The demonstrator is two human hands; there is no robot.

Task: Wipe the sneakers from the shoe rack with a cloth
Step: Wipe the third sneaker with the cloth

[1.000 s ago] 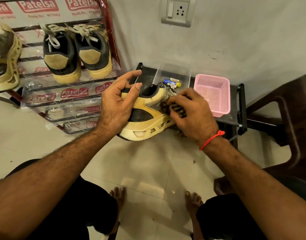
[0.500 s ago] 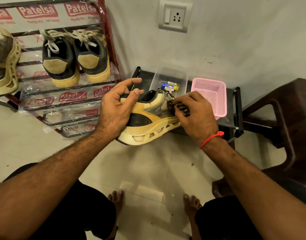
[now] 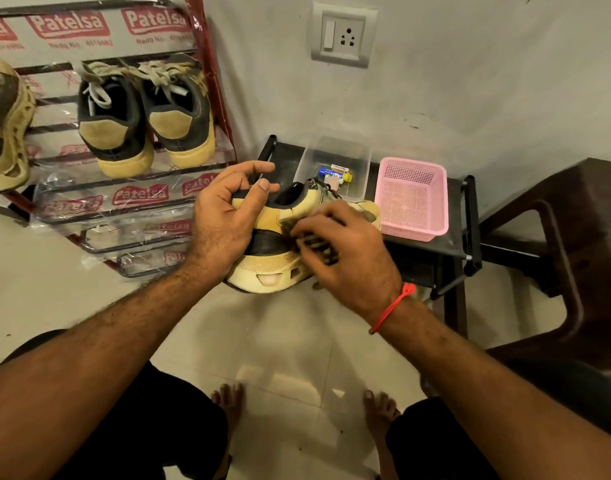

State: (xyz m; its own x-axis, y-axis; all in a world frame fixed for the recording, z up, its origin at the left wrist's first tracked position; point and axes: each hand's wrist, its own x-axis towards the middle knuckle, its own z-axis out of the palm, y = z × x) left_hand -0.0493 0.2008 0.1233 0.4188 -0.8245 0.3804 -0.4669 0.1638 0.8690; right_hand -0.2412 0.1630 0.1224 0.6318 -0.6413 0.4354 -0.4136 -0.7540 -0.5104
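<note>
- From the head view, my left hand (image 3: 224, 220) has its grip round the heel of the yellow sneaker (image 3: 272, 261), held above the floor.
- My right hand (image 3: 345, 251) grips a dark cloth (image 3: 317, 245) against its side, hiding the toe.
- Behind: a pink basket (image 3: 413, 199) and a clear box (image 3: 331, 161) on a low black table (image 3: 470, 216).
- At left, two sneakers (image 3: 144, 123) sit on the shoe rack (image 3: 207, 77).
</note>
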